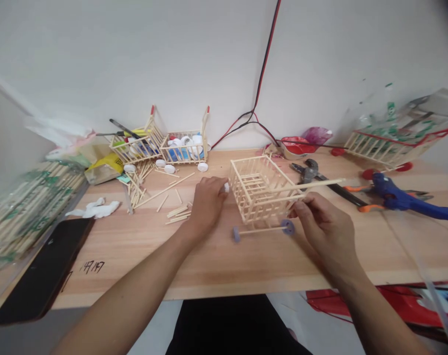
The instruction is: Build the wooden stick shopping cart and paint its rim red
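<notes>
A small cart (246, 199) made of thin wooden sticks stands tilted in the middle of the table. On its near side a stick axle (263, 230) carries a bluish-grey wheel at each end. My right hand (322, 229) is closed on the cart's right corner, thumb and fingers pinching the sticks there. Beyond that corner, long sticks (320, 183) jut out to the right. At the cart's left side my left hand (208, 199) has its fingers closed around a small white cap (226, 187). Whether this cap touches the cart, I cannot tell.
Two stick carts (183, 148) filled with caps and tools stand at the back left. Loose sticks (177, 213) lie left of my hand, near a black phone (42, 266). Rightward are pliers (309, 170), a blue glue gun (397, 195) and another cart (372, 148) holding bottles.
</notes>
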`<state>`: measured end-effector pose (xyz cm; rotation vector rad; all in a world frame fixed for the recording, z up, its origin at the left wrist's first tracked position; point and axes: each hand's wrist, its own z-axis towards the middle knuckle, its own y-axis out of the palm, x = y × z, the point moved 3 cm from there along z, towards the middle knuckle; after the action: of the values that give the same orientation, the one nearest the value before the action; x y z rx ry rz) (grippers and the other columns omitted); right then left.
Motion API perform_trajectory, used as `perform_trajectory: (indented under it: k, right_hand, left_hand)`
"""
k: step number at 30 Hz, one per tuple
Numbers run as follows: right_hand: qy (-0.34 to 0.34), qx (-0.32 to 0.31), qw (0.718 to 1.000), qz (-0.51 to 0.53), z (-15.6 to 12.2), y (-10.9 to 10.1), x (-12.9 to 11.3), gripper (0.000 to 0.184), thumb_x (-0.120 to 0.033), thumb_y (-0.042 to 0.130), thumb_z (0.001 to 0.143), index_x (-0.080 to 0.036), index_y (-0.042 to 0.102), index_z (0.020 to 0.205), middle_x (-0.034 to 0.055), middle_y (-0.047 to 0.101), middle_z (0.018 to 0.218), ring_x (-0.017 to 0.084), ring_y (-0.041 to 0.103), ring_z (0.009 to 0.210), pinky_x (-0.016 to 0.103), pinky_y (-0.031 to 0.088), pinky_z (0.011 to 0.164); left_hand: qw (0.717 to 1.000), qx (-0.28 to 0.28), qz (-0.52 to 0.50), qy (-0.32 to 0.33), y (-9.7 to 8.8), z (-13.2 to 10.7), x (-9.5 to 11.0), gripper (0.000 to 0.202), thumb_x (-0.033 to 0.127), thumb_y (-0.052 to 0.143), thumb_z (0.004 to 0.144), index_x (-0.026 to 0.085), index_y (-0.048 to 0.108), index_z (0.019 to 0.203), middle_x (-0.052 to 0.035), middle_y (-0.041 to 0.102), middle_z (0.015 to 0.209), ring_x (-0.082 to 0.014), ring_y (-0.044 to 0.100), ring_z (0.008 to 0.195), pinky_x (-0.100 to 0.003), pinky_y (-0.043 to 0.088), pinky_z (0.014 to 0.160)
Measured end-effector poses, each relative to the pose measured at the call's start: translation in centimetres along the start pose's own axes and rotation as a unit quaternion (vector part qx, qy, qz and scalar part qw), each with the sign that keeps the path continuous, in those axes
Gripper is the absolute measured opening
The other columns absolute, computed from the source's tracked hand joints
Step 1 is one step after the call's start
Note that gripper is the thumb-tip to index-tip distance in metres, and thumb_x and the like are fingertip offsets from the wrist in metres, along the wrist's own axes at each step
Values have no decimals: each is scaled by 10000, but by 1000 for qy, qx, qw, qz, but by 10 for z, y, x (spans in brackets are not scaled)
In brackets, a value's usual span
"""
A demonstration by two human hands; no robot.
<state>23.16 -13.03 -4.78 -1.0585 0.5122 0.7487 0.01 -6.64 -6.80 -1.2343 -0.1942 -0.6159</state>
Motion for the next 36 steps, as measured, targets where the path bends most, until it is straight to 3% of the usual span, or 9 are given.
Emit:
perform_trajectory:
  k: [23, 36]
  right_hand:
    - [-27, -8, 999, -37, -5, 1, 2, 235, -310, 497, 933, -223, 590, 735, -13, 619, 683, 134, 579, 627, 267, 410, 608]
    - [-67, 18, 996, -61, -3, 2, 6, 216, -286, 526, 906, -218, 583, 709, -25, 609, 611, 126, 563, 555, 234, 391, 523]
  left_hand:
    - [1000, -3, -18, -9, -2, -3, 1, 382, 93, 539, 829, 186, 636, 1187, -78, 685, 1166, -243, 564, 1073, -416, 420, 960]
    - [999, 7, -22, -22, -3, -1, 0, 331, 79, 576, 802, 188, 669, 1101, -75, 707, 1085, -246, 584, 998, -402, 431, 916]
